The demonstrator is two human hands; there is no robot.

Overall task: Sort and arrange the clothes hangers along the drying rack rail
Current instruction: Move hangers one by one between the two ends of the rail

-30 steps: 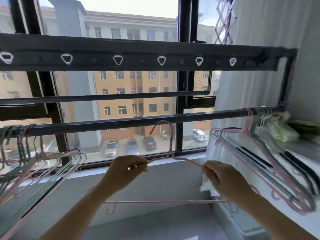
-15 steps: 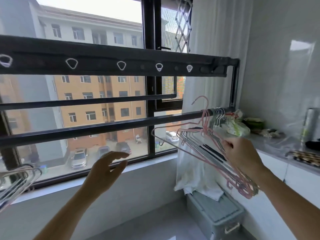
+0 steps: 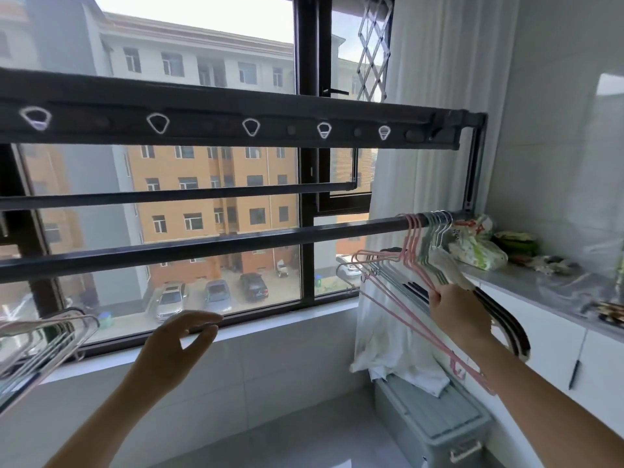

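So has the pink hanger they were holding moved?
Yes. The pink hanger went rightward: from below the middle of the rail, unhooked, to the rail's right end, hooked beside the other hangers, with the right hand holding it.

You find no writing you can read here: the printed marks on the plastic bag (image 3: 479, 253) at the right of the frame are too blurred.

Two hands, left hand (image 3: 175, 346) and right hand (image 3: 459, 319), are showing; two hanger bunches, right bunch (image 3: 418, 265) and left bunch (image 3: 44, 336), are hanging, single hangers too overlapped to count; five triangular rings (image 3: 251, 126) are lining the upper bar (image 3: 202, 109); one storage box (image 3: 435, 423) is sitting below
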